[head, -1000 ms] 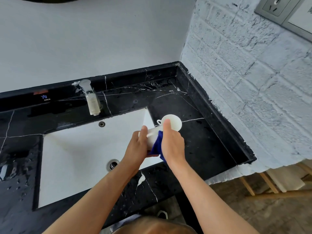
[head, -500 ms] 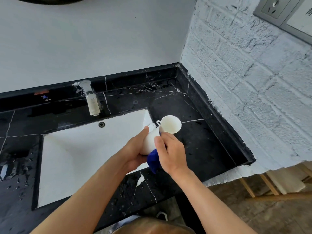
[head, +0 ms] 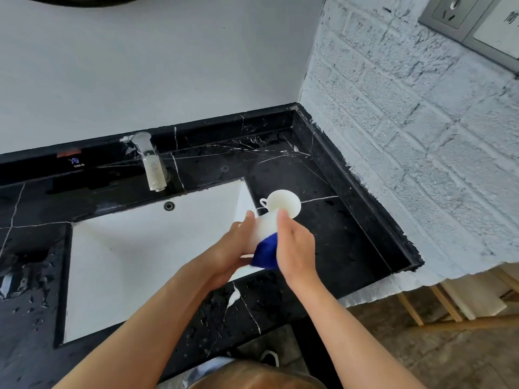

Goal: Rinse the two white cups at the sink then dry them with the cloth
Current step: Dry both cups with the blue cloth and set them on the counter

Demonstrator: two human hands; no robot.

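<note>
Cup [head: 262, 227] held over the right front corner of the white sink [head: 140, 262], gripped between both hands; its mouth is hidden, so orientation unclear. Left hand [head: 233, 248] wraps the cup's side. Right hand [head: 295, 245] presses a blue cloth [head: 265, 254] against the cup wall, fingers curled round cloth and cup together. Second white cup [head: 283, 204] stands upright on the black marble counter [head: 337, 234], just behind the hands, handle toward the sink. Judgement: drying step on the held cup. To do it well, rotate the cup with the left hand against the cloth, work cloth inside the bowl and round the handle, grip firm since glaze is likely wet and slick.
</note>
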